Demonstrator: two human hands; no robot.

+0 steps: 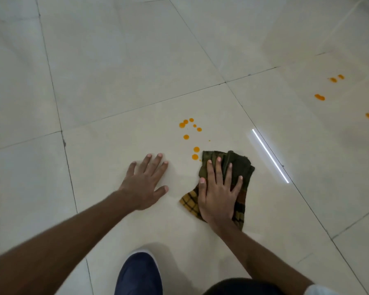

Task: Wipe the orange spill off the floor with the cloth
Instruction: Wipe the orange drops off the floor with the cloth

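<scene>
Several orange drops (190,133) dot the pale floor tile ahead of me, the nearest two (195,153) just left of the cloth's far edge. A dark green and yellow checked cloth (239,167) lies crumpled flat on the tile. My right hand (218,192) presses down on it, palm flat and fingers spread. My left hand (145,184) rests flat on the bare tile to the left of the cloth, fingers apart, holding nothing. More orange drops (320,97) lie far off at the upper right.
The floor is large glossy cream tiles (115,71) with dark grout lines. A bright strip of reflected light (270,155) runs right of the cloth. My dark blue shoe (139,273) stands at the bottom centre, close behind both hands.
</scene>
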